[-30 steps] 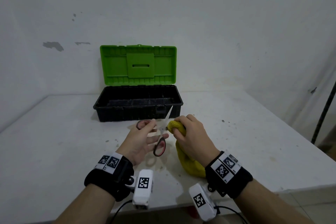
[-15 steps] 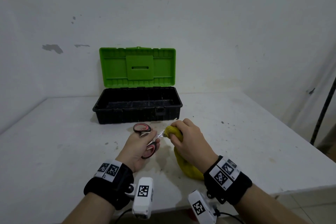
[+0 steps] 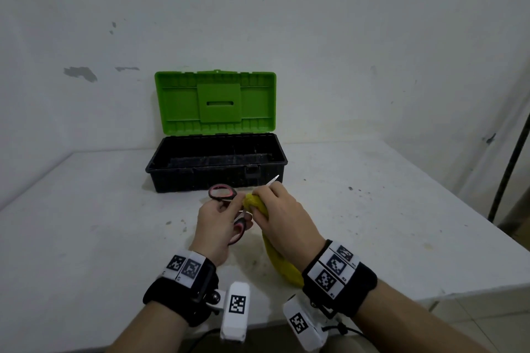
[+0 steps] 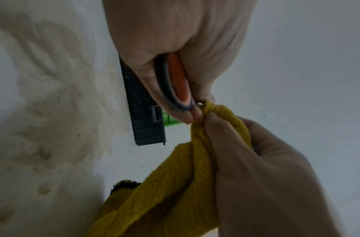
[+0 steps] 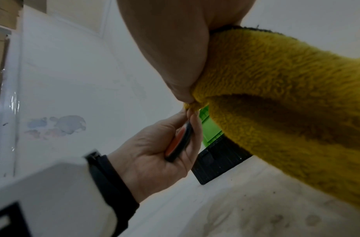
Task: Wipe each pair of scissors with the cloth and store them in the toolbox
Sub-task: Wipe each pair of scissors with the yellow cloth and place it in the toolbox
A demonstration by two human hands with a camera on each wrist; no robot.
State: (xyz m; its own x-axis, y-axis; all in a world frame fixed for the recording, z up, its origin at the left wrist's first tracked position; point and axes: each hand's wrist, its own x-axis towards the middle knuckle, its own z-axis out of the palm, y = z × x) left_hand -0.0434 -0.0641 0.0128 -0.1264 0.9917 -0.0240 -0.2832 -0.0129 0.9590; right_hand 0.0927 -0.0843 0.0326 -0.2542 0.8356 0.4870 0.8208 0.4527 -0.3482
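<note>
My left hand [image 3: 220,218] grips the black-and-red handles of a pair of scissors [image 3: 222,191], held above the table in front of the toolbox. The same scissors' handle [image 4: 175,81] shows inside that hand [image 4: 175,48] in the left wrist view and again [image 5: 180,141] in the right wrist view. My right hand [image 3: 282,215] holds a yellow cloth [image 3: 282,261] wrapped round the blades; only the blade tip [image 3: 274,180] sticks out past the fingers. The cloth [image 4: 164,192] [image 5: 286,104] hangs down toward the table. The toolbox [image 3: 215,166] is black, with its green lid standing open.
The white table [image 3: 372,223] is stained and speckled, with its front edge near my wrists. A white wall stands close behind the toolbox. A dark pole [image 3: 507,169] leans at the far right beyond the table's right edge.
The scissors have tilted from nearly upright to lying more level, blades pointing right and away. My right hand with the cloth has slid along the blades, and both hands have shifted slightly forward.
</note>
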